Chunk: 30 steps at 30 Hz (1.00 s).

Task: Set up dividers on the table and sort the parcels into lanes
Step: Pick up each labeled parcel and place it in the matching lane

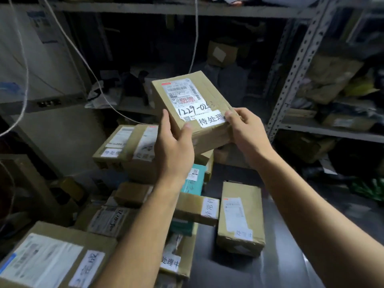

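While a dark table [239, 271] fills the lower part of the view, grey metal shelving [295, 65] packed with boxes and bags lines the dim room behind it, and pale cables [91, 71] hang down at the left. Raised above the table's far edge is a brown cardboard parcel [205, 129], taped, bearing a printed shipping label, a handwritten number and a white sticker with Chinese characters. Two hands hold it: the left hand [174, 148] grips its near left corner, thumb on top, and the right hand [247, 129] clasps its right end. About ten more labelled parcels, two of them teal, crowd the table's left side; one brown box [241, 217] lies apart near the middle.
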{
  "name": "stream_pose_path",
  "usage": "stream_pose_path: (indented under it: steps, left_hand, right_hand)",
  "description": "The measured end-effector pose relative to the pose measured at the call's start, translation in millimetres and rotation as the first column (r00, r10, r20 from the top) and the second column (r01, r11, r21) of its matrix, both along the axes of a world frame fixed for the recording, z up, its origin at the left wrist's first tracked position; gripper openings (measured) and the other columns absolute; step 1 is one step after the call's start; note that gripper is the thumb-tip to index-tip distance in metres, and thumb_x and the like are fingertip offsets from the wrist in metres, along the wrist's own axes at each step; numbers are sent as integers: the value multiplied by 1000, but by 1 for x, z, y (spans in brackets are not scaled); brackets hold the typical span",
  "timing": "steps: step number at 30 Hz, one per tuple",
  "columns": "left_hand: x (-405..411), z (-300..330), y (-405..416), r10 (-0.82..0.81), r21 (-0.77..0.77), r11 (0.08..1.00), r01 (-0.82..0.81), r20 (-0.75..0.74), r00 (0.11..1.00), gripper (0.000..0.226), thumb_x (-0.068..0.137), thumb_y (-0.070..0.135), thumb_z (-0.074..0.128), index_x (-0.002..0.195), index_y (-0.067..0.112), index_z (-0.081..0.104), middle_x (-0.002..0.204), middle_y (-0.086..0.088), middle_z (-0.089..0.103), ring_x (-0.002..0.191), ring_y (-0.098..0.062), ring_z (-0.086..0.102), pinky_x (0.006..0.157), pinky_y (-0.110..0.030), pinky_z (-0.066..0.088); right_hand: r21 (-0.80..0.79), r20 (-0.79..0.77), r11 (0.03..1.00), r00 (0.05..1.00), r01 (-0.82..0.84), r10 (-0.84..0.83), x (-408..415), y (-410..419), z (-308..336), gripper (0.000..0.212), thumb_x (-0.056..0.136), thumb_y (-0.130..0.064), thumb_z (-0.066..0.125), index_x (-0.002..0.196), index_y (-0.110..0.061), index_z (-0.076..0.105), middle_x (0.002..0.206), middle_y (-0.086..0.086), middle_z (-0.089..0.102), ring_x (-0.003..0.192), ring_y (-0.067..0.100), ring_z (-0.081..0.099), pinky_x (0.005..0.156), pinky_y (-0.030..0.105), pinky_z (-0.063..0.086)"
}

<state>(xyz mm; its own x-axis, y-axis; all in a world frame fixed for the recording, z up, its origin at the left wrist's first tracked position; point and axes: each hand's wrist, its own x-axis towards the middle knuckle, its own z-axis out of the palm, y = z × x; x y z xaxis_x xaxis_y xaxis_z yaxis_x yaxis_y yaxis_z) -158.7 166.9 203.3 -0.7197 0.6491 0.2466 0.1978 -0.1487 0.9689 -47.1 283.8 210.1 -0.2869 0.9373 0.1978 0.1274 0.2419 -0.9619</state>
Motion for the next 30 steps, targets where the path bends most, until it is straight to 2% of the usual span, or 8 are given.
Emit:
stream_pose_path:
  steps: [5,8,12,14,16,20,25,30]
  left_hand:
    - [81,-4,28,-154,-73,986,152,-24,988,56,96,29,56,149,26,37,139,9,56,126,-10,52,106,-36,45]
    - [131,-16,43,-249,-104,964,245,-22,968,53,95,29,56,146,28,42,135,12,59,123,-9,55,102,-37,48]
    - [198,-46,69,-371,-181,911,372,41,928,54,97,24,55,148,28,38,138,12,57,125,-8,53,104,-37,47]
    - [224,-69,83,-446,-222,861,457,103,889,53,98,16,55,147,28,41,138,10,58,127,-10,53,107,-40,45]
    - [245,-98,93,-487,-291,815,501,123,865,52,96,11,57,144,30,46,130,13,63,120,-7,58,105,-38,47]
    - [281,-162,98,-438,-513,732,448,149,887,53,96,9,54,142,35,46,128,9,60,108,-4,59,91,-26,53]
    - [307,-219,101,-339,-761,594,262,59,939,63,95,3,48,152,22,30,143,-4,50,129,-21,48,107,-35,40]
    - [315,-251,113,-371,-809,547,213,-6,929,45,93,8,44,132,27,53,127,0,64,114,-23,60,94,-30,48]
  right_hand:
    - [-44,57,988,988,148,-145,109,10,-6,30,78,-50,58,93,-25,68,95,-8,72,81,7,65,59,26,50]
    - [-58,110,973,970,223,-215,172,14,-17,27,79,-50,59,90,-27,67,91,-11,72,77,4,64,55,24,48]
    - [-123,192,951,947,283,-257,256,26,-43,30,76,-50,63,91,-25,66,92,-8,69,85,13,67,61,38,59]
    - [-149,226,942,938,301,-264,292,30,-64,26,75,-45,66,91,-24,66,93,-8,70,86,10,67,57,28,55]
    - [-180,274,932,926,314,-259,320,32,-92,23,78,-39,70,92,-22,66,94,-7,71,88,9,67,63,23,52]
    - [-331,427,878,884,346,-188,351,26,-162,15,86,-30,68,97,-22,63,101,-3,70,92,13,65,84,37,55]
    - [-456,555,803,828,385,-82,351,23,-231,15,91,-18,63,104,-12,60,110,8,69,98,22,63,81,31,50]
    - [-472,646,771,762,428,-28,335,34,-267,24,95,-15,54,117,-6,55,122,13,65,111,30,61,81,28,44]
